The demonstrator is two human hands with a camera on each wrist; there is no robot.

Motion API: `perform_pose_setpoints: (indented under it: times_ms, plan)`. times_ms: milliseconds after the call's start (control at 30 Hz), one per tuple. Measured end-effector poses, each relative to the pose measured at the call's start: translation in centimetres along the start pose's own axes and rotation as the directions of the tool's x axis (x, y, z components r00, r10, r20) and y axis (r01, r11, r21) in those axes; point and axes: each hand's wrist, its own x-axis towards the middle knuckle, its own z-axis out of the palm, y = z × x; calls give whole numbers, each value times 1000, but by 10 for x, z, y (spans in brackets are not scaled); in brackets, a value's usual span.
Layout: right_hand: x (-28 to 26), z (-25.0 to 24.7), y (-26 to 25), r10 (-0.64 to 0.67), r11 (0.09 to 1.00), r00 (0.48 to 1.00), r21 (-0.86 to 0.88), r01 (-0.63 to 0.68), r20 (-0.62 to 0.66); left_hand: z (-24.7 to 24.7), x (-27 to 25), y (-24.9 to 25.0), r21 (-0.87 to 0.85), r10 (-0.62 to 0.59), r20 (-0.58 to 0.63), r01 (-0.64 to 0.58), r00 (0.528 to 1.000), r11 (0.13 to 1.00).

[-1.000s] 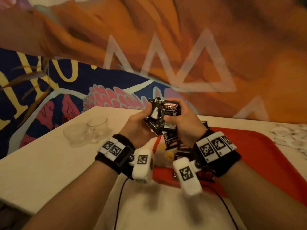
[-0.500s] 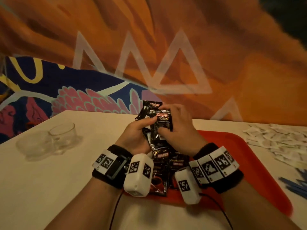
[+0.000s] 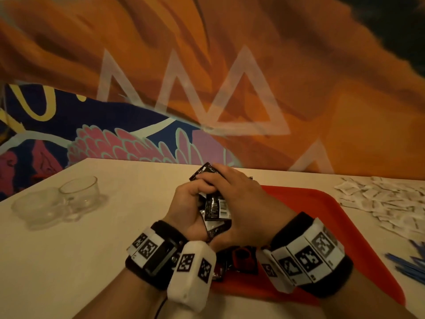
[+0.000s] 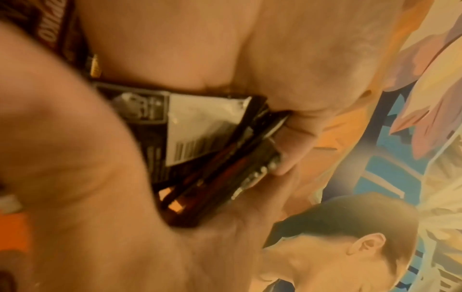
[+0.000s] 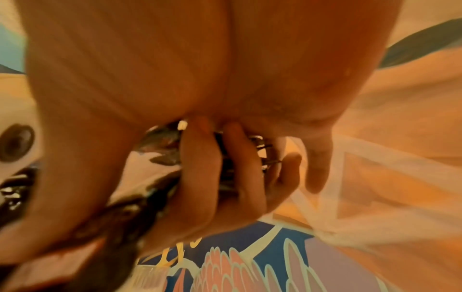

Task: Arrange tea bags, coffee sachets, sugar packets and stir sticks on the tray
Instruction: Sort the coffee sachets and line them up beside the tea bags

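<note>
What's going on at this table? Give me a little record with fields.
held: stack of black coffee sachets, gripped by left hand and right hand
tray: red tray, more dark sachets on it beneath the wrists
right of tray: white packets, blue stir sticks
left of tray: clear glass cups

Dim, warm orange light throughout; wrist views are soft and smeared (perhaps motion blur), head view's edges bend.
</note>
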Motion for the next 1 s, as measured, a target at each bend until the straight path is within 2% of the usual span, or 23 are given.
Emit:
perform_pose_setpoints:
  times_ms: [233, 333, 433, 567, 733, 833, 900, 1000]
  plan:
    - [1, 2, 0, -12, 999, 1000, 44, 12, -5, 2, -5, -2, -4, 8, -32, -9, 999, 1000]
    - [-2, -3, -4, -73, 997, 996, 34, 75, -57, 0, -4, 5, -92, 64, -48, -69, 997, 993]
    - [-1, -1, -10, -149, 988, 989, -35, 150, 8, -4, -5, 12, -169, 79, -70, -90, 994, 982]
    - [5, 12, -5, -240, 969, 954, -102, 224, -181, -6, -8, 13, -156, 57, -88, -70, 994, 985]
    - [7, 14, -2, -236, 966, 932, -167, 195, -276, -2, -13, 9, -126, 78, -36, -82, 996, 989]
    - [9, 19, -5, -217, 969, 941, -174, 176, -259, 2, -16, 4, -113, 99, -3, -98, 995, 989]
    - [10, 21, -5, -196, 973, 947, -166, 157, -254, 2, -15, 3, -111, 146, -11, -147, 989, 983]
    - [9, 22, -5, -198, 976, 937, -151, 160, -287, 3, -14, 4, -71, 143, -34, -145, 989, 987]
